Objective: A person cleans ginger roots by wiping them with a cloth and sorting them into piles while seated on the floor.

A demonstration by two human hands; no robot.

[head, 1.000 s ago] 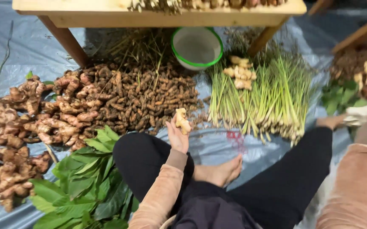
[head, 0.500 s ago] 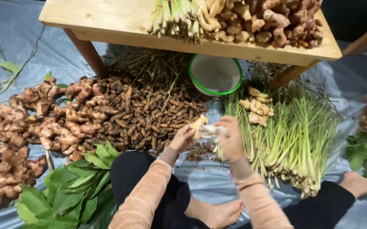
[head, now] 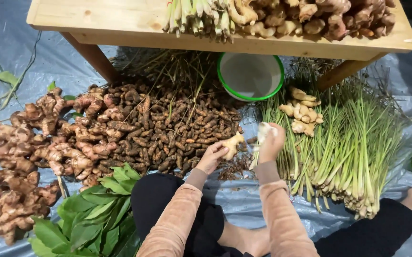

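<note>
Your left hand was closed on a pale ginger piece — pinched at its near end, the knobbly far end sticking out past your fingertips, just above the dark turmeric pile. Judged best practice: keep that pinch low on the root so the free end stays exposed for working. Your right hand was curled around a pale scrap; what kind could not be told. The scrap sat near the ginger, not touching — both over the blue sheet, left of the lemongrass.
</note>
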